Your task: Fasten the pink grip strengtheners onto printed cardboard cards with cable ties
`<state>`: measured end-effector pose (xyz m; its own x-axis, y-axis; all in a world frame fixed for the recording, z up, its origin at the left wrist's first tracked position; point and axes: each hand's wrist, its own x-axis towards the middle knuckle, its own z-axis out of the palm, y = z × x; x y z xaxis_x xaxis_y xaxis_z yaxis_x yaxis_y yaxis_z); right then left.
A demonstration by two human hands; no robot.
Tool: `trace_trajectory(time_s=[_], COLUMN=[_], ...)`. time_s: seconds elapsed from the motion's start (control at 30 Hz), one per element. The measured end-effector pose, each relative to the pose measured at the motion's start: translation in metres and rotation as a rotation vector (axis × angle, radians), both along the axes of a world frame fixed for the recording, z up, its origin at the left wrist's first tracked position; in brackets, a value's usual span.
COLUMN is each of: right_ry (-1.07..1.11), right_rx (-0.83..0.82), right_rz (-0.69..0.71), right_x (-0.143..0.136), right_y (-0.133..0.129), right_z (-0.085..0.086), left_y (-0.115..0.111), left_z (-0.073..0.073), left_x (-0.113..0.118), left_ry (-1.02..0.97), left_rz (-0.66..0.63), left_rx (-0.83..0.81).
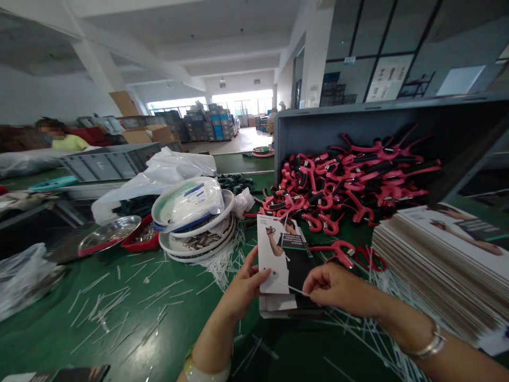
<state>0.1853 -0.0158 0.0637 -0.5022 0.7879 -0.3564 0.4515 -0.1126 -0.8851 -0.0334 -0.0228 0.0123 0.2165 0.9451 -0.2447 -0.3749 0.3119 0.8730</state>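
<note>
My left hand holds a printed packaging card upright by its lower left edge, above a small stack of more cards on the green table. My right hand pinches a thin white plastic tie against the card's lower right part. Just behind the card lies a red and black hand gripper. A tipped grey crate spills a heap of the same red grippers onto the table.
A tall stack of printed cards sits at the right. Stacked round trays with a white bag are at centre left, beside a metal dish. White ties lie scattered over the table. Another person sits far left.
</note>
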Motion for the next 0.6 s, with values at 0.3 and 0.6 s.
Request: trace_trajectory(time_s=[0.3,0.6], right_ry=[-0.112,-0.077], right_rx=[0.047,0.028], right_rz=[-0.018,0.069], right_x=[0.003,-0.016], right_y=[0.013,0.019], right_z=[0.018,0.033], left_y=[-0.004,-0.010], left_z=[0.009,0.023], left_x=[-0.005,0.001], left_ry=[0.106,0.149], left_rz=[-0.032,-0.035], left_rx=[0.077,0.151])
